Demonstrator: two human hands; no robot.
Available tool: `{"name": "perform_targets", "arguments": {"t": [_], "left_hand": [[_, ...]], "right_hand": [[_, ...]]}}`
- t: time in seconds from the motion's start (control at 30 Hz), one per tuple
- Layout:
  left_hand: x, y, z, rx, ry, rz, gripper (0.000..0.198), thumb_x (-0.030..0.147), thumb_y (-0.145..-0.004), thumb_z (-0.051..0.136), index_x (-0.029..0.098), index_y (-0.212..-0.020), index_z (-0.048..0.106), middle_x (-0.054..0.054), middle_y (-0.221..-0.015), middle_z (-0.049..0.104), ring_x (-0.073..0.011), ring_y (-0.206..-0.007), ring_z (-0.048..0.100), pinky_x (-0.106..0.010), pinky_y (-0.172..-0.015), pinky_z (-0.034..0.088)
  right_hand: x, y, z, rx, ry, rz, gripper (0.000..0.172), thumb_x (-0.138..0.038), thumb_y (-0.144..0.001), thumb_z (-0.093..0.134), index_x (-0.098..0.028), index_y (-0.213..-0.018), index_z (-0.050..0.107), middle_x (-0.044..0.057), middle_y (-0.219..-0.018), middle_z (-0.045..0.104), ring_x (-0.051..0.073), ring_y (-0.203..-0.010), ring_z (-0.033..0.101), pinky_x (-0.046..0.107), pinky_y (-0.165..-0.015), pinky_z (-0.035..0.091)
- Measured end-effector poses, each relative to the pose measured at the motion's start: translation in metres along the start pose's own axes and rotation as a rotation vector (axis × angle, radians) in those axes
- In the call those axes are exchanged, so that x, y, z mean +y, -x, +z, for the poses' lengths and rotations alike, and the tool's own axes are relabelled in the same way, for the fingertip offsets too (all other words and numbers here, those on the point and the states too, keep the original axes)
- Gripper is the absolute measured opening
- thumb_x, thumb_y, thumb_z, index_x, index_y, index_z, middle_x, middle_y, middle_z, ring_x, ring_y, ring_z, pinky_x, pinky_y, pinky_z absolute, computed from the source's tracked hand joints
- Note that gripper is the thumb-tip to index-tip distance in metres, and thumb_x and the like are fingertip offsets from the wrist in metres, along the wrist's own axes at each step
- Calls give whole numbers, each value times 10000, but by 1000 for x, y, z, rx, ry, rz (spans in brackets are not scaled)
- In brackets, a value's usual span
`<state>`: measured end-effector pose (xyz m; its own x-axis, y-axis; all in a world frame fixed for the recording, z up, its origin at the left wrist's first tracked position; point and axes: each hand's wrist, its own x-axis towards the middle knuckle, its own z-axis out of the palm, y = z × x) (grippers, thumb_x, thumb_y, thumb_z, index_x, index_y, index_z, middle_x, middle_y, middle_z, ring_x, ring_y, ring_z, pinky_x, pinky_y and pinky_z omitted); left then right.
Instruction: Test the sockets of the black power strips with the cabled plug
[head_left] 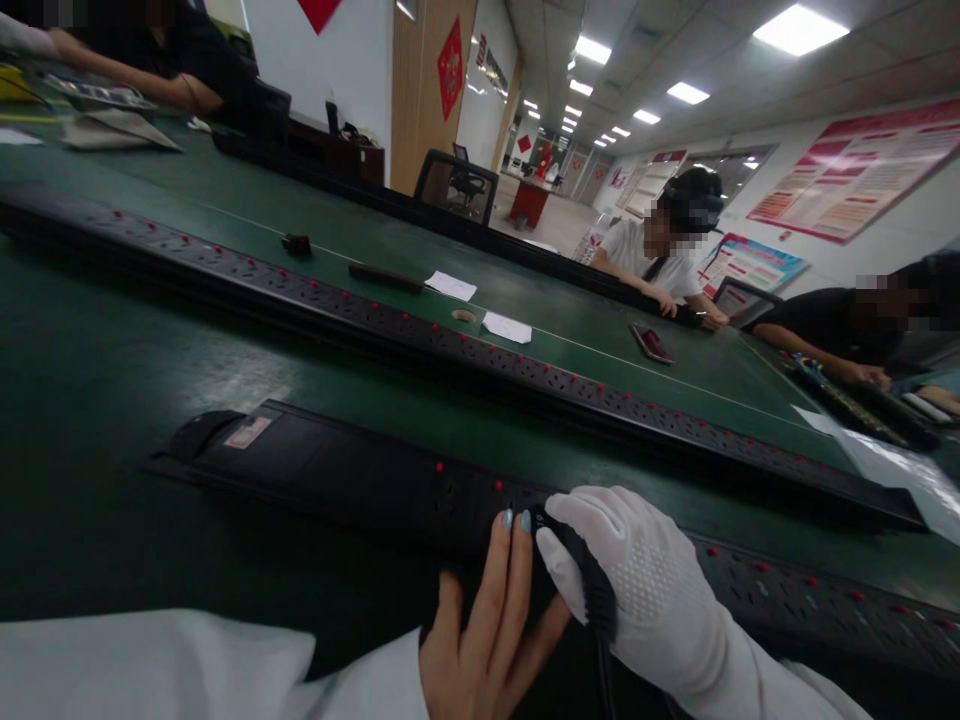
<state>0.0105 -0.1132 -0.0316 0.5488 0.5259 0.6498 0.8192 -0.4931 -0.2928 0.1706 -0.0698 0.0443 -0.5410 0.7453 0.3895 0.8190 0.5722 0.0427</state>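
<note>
A long black power strip [397, 490] with red indicator lights lies across the near part of the green table. My right hand [637, 560], in a white dotted glove, is closed around a black plug [574, 550] and holds it against the strip. From the plug a black cord [604, 670] hangs toward me. My left hand [487, 630] is bare, its fingers stretched out, two fingertips resting on the strip just left of the plug. Whether the plug's pins sit in a socket is hidden. At the strip's left end a white label [247, 432] shows on black material.
Behind it, another long power strip [360, 312] runs diagonally across the table [97, 370]. Beyond lie a small black object [296, 245], a black bar [386, 277], white papers [507, 327] and a phone [651, 342]. Several people [675, 240] sit around the table.
</note>
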Motion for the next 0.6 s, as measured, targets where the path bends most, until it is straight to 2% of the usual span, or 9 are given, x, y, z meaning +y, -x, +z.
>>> {"name": "perform_targets", "arguments": {"t": [0.17, 0.3, 0.47, 0.6], "left_hand": [[-2, 0, -2, -18, 9, 17, 471, 377, -881, 479, 216, -1314, 389, -162, -1247, 524, -308, -1159, 483, -349, -713, 427], [0, 0, -1, -17, 25, 13, 404, 358, -901, 442, 249, -1289, 419, -148, -1238, 532, -319, -1166, 471, -375, -697, 427], [2, 0, 1, 19, 12, -17, 369, 321, -920, 410, 257, -1283, 428, -132, -1207, 557, -300, -1152, 485, -369, -692, 424], [2, 0, 1, 2, -2, -6, 409, 354, -917, 414, 240, -1310, 397, -144, -1242, 530, -293, -1159, 485, -352, -711, 420]], "right_hand": [[-1, 0, 0, -30, 4, 20, 161, -311, -839, 488, -195, -910, 574, 33, -799, 617, 177, -719, 569, 319, -667, 437], [-1, 0, 0, -40, 12, 21, 162, -308, -842, 479, -196, -905, 577, 30, -791, 614, 168, -714, 569, 309, -671, 433], [-2, -1, -2, -22, 26, 13, 178, -313, -845, 471, -187, -880, 592, 30, -763, 612, 160, -704, 579, 294, -659, 433], [-2, -2, -3, 8, 30, -2, 192, -320, -845, 466, -180, -892, 590, 38, -776, 620, 166, -717, 585, 299, -669, 436]]}}
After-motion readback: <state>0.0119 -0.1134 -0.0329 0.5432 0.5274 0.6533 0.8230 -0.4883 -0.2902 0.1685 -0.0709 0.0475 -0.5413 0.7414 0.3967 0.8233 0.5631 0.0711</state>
